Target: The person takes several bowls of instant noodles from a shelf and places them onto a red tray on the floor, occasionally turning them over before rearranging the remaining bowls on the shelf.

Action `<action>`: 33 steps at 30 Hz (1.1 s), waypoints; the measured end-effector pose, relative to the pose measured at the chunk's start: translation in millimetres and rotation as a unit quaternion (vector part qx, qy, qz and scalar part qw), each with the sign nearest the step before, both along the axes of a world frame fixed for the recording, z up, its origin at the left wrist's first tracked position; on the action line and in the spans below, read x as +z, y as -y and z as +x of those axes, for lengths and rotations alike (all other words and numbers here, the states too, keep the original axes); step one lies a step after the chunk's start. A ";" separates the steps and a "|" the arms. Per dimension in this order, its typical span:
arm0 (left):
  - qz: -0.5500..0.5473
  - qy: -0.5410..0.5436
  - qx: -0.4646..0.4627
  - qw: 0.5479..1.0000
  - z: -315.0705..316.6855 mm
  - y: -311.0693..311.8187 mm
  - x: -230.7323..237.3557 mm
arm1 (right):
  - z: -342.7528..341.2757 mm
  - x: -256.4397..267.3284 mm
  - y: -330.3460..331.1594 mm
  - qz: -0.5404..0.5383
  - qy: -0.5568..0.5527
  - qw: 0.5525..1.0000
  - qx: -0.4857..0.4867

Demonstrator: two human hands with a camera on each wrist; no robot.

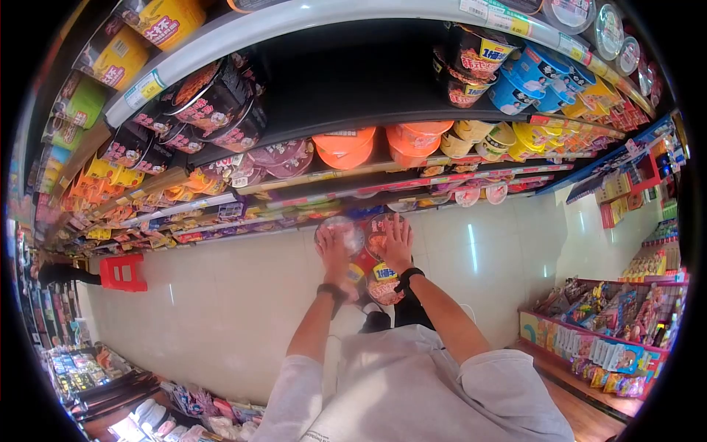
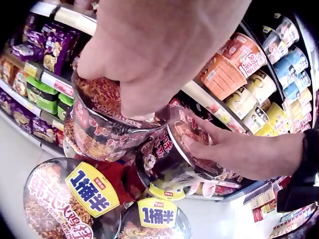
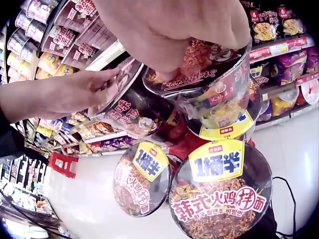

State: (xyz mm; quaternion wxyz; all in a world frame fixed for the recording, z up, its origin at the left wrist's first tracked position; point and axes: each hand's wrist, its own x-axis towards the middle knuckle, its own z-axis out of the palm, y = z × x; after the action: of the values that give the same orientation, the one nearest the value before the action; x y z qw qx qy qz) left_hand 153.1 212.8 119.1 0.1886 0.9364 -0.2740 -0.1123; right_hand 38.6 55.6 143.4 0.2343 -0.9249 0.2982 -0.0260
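My left hand (image 1: 336, 254) grips a dark noodle cup (image 2: 102, 134) from above, its fingers over the lid and rim. Beside it, my right hand (image 1: 398, 244) holds another dark cup (image 3: 212, 97) the same way, with the thumb across the lid. Both cups show their sides in the wrist views; whether their bases touch anything is hidden. Nearer my body are two cups with yellow labels, one larger (image 3: 219, 199) and one smaller (image 3: 134, 184) in the right wrist view. A red surface (image 1: 362, 261) shows between the cups.
Shelves of noodle cups and packets stretch across the front, with a bare dark shelf section (image 1: 353, 74) at the upper middle. A red stool (image 1: 123, 273) stands on the floor at left. Snack bins (image 1: 600, 331) stand at right. My feet are just behind the cups.
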 end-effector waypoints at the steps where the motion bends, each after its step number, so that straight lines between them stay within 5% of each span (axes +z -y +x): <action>1: 0.002 0.003 -0.001 1.000 -0.4 -0.2 0.0 | -0.4 -0.6 -0.2 -0.001 0.004 1.000 0.000; 9: 0.017 -0.016 -0.008 1.000 -1.2 0.8 9.8 | -1.8 18.4 -2.0 0.034 -0.021 0.999 0.012; 12: -0.007 0.100 -0.005 0.995 -5.0 1.5 3.5 | -4.8 3.5 -1.4 -0.002 -0.019 1.000 0.018; 17: -0.005 0.130 -0.010 0.992 -4.5 1.0 14.0 | 0.4 -1.9 3.8 0.021 -0.072 0.997 0.025; 24: 0.033 -0.058 -0.059 0.996 7.4 -3.6 31.0 | -0.9 29.6 6.1 0.058 -0.021 0.998 0.008; 28: -0.097 0.122 0.013 0.988 -2.0 -4.3 19.7 | -3.3 32.0 5.4 0.070 0.037 0.997 -0.009; 32: -0.141 0.165 -0.054 0.975 -7.1 -18.0 51.2 | -17.2 23.9 11.3 0.084 0.075 0.993 -0.045; 33: -0.312 -0.004 0.009 0.950 -15.1 -23.9 70.6 | -24.8 10.5 17.2 0.074 0.093 0.992 -0.049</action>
State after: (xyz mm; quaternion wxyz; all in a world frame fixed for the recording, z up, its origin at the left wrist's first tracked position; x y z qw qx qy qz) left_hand 138.0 236.8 189.7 0.4733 0.8329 -0.2861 -0.0229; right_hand 13.8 38.4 153.9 0.3273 -0.8827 0.3215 -0.1015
